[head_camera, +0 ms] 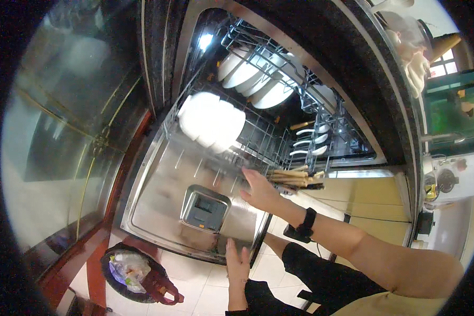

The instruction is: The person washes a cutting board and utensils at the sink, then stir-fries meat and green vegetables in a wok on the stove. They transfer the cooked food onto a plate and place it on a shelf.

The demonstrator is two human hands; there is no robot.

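A dishwasher stands before me with its steel door [158, 205] folded down. My right hand [260, 191], with a black band on the wrist, is at the front of the lower rack [260, 138], fingers apart. Whether it touches the blurred rack cannot be told. My left hand [237, 260] is at the door's outer edge, fingers spread, holding nothing visible. White bowls [211, 120] stand nested in the lower rack, with tilted white dishes [256, 75] behind them. White spoons [310, 142] hang at the right, and wooden chopsticks [296, 177] lie beside my right hand.
The detergent dispenser [206, 211] is set into the door. A black bin [110, 272] holding plastic bags stands on the tiled floor [185, 272] at lower left. A glossy cabinet panel [63, 158] borders the left, a dark counter edge [379, 67] the upper right.
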